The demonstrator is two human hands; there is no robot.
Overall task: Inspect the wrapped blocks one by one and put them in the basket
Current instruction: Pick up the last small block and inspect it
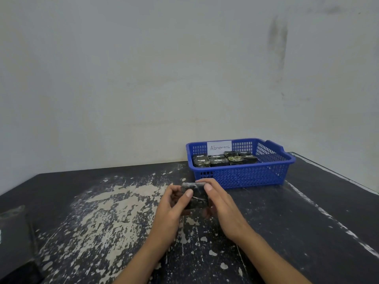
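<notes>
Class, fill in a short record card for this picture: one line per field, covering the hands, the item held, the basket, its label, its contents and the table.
left hand: grips the held block from its left side
right hand: grips the same block from its right side
held block: dark, in clear wrap, raised above the table
basket: blue plastic mesh, beyond the hands, near the wall
label: white paper reading "Abnormal", on the back wall of the basket
blocks in basket: several wrapped dark blocks, in rows
table: black, paint worn off in pale patches
</notes>
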